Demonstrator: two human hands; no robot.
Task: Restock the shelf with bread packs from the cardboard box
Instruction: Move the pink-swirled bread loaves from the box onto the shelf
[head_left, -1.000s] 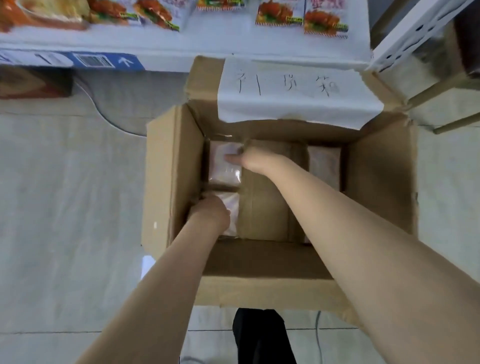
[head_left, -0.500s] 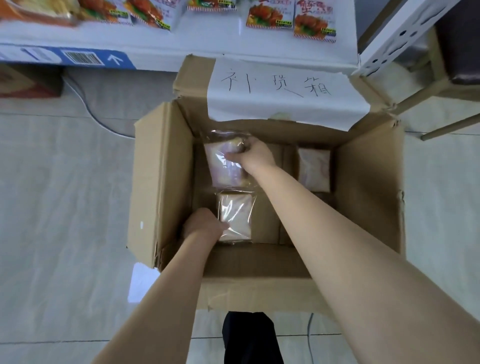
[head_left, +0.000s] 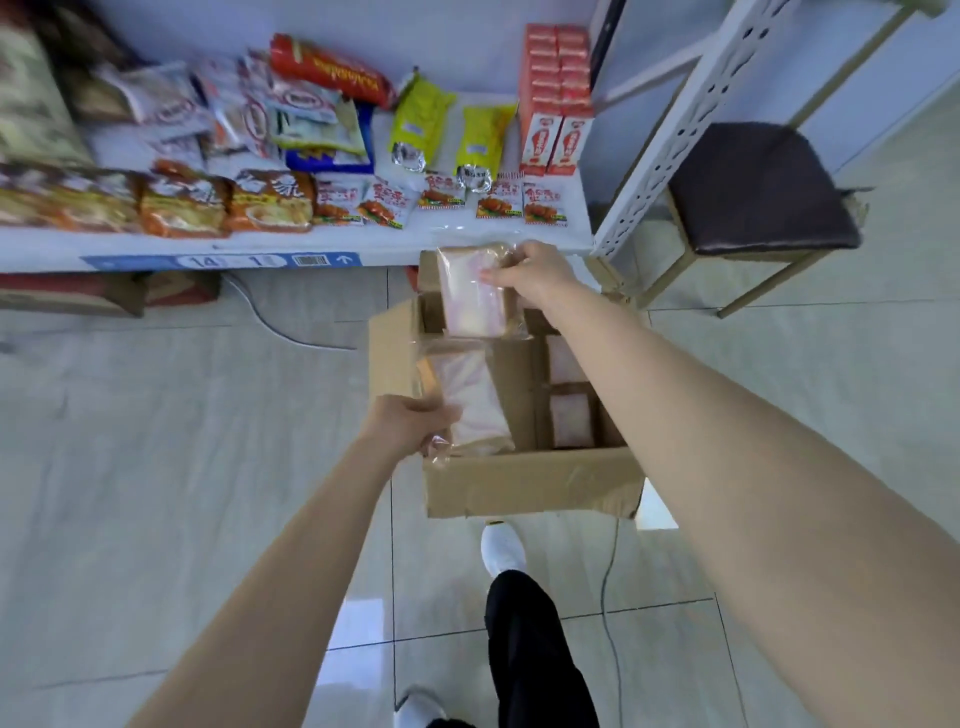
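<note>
Below the shelf (head_left: 291, 244) and over the cardboard box (head_left: 530, 483), I am holding a bread pack in each hand.

The shelf is crossing the upper left of the frame, crowded with snacks, with a bare strip at its front right. I judge that is where to aim, laying each pack flat without squeezing. The box, at centre frame, is holding two more packs (head_left: 569, 418) along its right side. The upper pack (head_left: 470, 301) is hanging with its long axis nearly up-down and its broad face toward me. The lower pack (head_left: 470, 400) is slanting from upper left to lower right. My right hand (head_left: 530, 273) is pinching the upper pack's top corner, and my left hand (head_left: 410, 423) is gripping the lower pack's left end.
</note>
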